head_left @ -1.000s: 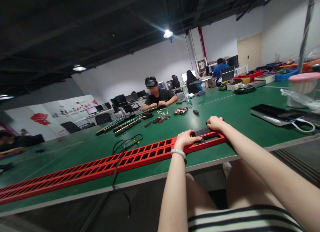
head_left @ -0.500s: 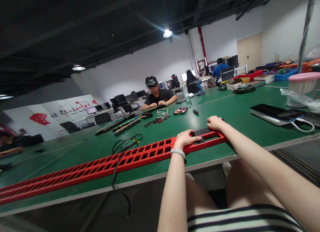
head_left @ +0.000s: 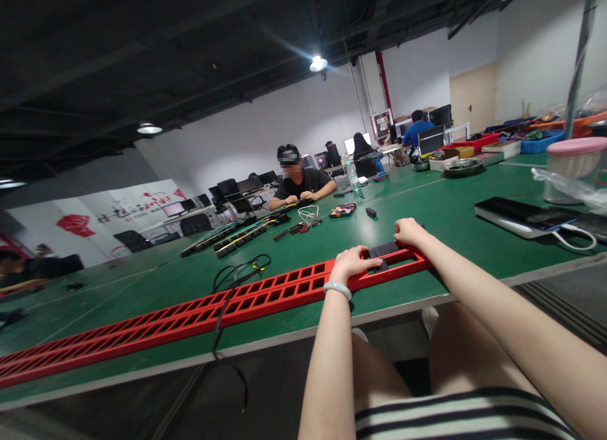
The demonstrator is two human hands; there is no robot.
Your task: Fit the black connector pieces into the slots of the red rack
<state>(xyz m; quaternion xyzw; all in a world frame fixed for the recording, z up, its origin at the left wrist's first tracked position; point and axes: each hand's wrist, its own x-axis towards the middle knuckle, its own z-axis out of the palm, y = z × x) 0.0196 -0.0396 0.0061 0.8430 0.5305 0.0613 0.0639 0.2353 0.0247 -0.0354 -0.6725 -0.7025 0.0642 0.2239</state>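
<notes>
A long red slotted frame (head_left: pixel 279 291) lies along the near side of the green table. Set into its right end is a dark grey block (head_left: pixel 382 250) with a rough-looking surface. My left hand (head_left: pixel 351 263) is closed at the block's left end, its thumb pressed on the near part and its fingers curled over the far side. At the other end my right hand (head_left: pixel 410 232) is curled into a fist-like grip at the frame's far edge. Its fingertips are hidden, and a small dark bit shows just past its knuckles.
A black cable (head_left: pixel 222 307) crosses the frame and hangs over the table edge. Beyond lie wired black strips (head_left: pixel 246 236), a small black block (head_left: pixel 371 212) and a white cable (head_left: pixel 309 213). A phone (head_left: pixel 519 212) rests at right. Across the table sits a person (head_left: pixel 303 182).
My right hand has shifted very slightly at the block's right end. My left hand and the red frame look the same.
</notes>
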